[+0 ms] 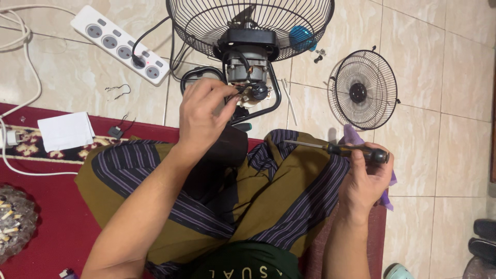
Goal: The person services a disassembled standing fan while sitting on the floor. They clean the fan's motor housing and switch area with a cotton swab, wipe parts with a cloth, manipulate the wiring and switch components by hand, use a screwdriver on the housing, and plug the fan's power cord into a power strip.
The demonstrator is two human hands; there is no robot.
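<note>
A small black fan lies on the tiled floor, its open rear cage [206, 20] at the top and its grey motor [248, 67] exposed. My left hand [204, 113] reaches onto the back of the motor, fingertips pinching wires beside a black knob [260, 91]. My right hand [364, 178] holds a screwdriver [336, 148] with a black and amber handle, its shaft pointing left over my lap, together with a purple cloth [354, 135]. A black motor cover [230, 147] rests on my striped sarong.
The detached front grille [364, 89] lies on the tiles to the right. A blue fan blade [301, 37] shows behind the cage, small screws [319, 55] beside it. A white power strip [121, 44] lies upper left, white paper [66, 130] on the red rug, an ashtray [15, 219] lower left.
</note>
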